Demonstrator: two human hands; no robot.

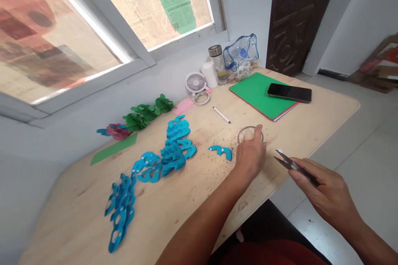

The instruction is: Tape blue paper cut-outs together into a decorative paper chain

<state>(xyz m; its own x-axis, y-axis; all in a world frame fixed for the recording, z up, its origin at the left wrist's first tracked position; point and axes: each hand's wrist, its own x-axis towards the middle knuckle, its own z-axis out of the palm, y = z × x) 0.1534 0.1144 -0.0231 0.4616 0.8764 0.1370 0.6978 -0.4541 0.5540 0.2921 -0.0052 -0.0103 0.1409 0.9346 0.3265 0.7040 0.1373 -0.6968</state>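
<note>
My left hand is over the table's near right part, its fingers closed at the near edge of a clear ring that looks like a roll of tape. Part of the roll is hidden behind the fingers. In my right hand, off the table's front edge, are small dark thread snips with their blades apart. A tiny white bit sits at one blade tip. Left of my left hand lies a small blue scalloped paper piece with white patches. Beyond it stretches a cluster of folded blue paper cutouts.
Green sheets carry a black phone. A pen, small fan, second tape roll, glass bottle and clear bag are farther back. Green paper garlands line the wall. Brown crumbs dot the wooden table.
</note>
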